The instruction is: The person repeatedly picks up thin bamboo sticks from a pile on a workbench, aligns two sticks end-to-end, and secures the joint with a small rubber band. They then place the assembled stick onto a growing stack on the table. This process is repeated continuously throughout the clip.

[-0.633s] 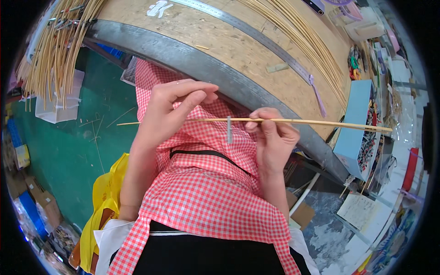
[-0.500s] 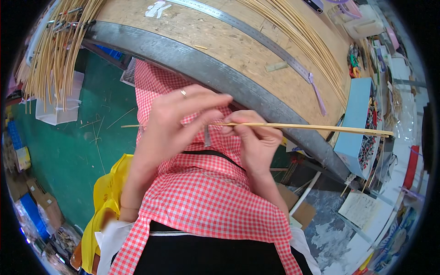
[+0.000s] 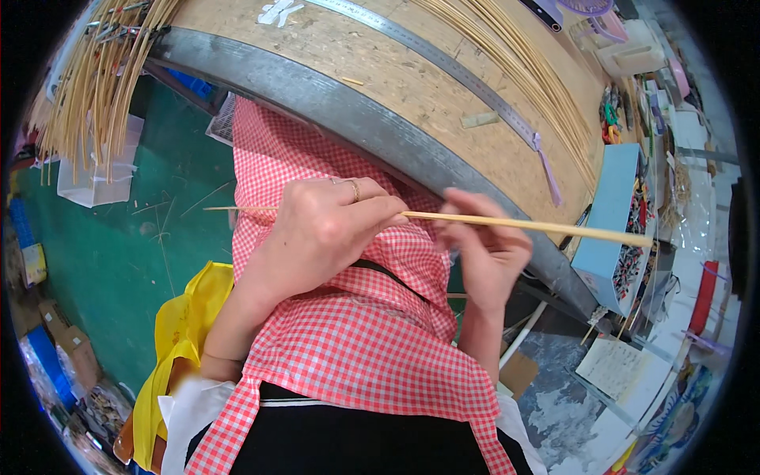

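In the middle of the frame the left hand is curled over a thin bamboo stick, its grip pressed together on the stick near the stick's left part; a ring shows on one finger. The stick runs almost level across the frame, from a short bare end at centre left, past both hands, to a long free end at centre right. The right hand sits just right of the left one, blurred, its fingers folded under and around the stick, so its grip looks pinched on it, though the fingertips are hard to make out. Both hands hover above a red and white checked apron that covers the lap and fills the lower middle of the frame

Across the top curves a round wooden bench with a grey metal rim. A long metal ruler lies on it, and a sheaf of bamboo strips lies beside the ruler toward the upper right. More bamboo strips hang in a bundle at upper left. A yellow bag sits at lower left on the green floor. A light blue box stands at right
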